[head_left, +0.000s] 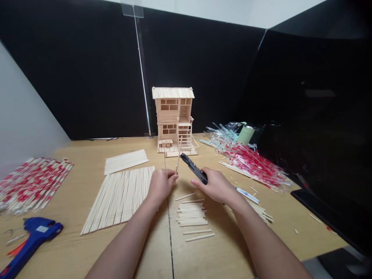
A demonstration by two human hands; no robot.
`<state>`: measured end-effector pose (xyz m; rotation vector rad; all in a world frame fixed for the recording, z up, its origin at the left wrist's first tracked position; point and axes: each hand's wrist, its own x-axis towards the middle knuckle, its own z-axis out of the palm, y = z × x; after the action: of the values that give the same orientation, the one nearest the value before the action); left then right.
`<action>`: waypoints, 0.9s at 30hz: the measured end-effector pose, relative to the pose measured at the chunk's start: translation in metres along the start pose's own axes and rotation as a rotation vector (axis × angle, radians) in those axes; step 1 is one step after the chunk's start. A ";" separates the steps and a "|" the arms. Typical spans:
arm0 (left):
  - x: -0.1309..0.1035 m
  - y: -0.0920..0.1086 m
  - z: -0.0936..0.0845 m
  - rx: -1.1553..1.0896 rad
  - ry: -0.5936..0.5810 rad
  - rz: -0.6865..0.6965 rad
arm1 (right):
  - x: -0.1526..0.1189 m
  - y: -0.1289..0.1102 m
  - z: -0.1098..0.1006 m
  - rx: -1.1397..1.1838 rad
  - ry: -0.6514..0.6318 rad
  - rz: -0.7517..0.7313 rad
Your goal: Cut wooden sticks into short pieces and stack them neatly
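Note:
My left hand [161, 184] pinches a thin wooden stick [179, 153], which stands nearly upright, plus what looks like a shorter piece beside it. In my right hand [217, 186] is a black cutting tool [193, 167], probably pruning shears, its head pointing up and left close to the stick. Whether its blades touch the stick I cannot tell. Below and between my hands lie several short cut sticks [192, 214] in a rough stack. A sheet of long sticks laid side by side [119, 197] spreads beside my left forearm, with a smaller stick panel [126, 161] behind it.
A two-storey stick house [174, 120] stands at the back. On the left are a blue glue gun [39, 232] and a bundle of red-patterned wrapped sticks [35, 182]. Red and clear plastic wrappers [252, 161], a green cylinder [245, 135] and loose stick offcuts [261, 212] lie right.

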<state>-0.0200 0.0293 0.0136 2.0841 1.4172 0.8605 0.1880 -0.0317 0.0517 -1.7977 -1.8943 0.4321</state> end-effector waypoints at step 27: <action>-0.012 0.023 -0.004 0.549 -0.082 -0.005 | -0.008 -0.017 0.021 -0.307 -0.082 0.065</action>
<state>-0.0115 0.0102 0.0287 2.4665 1.7572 0.3986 0.1622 -0.0388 0.0422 -2.0693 -2.0532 0.2496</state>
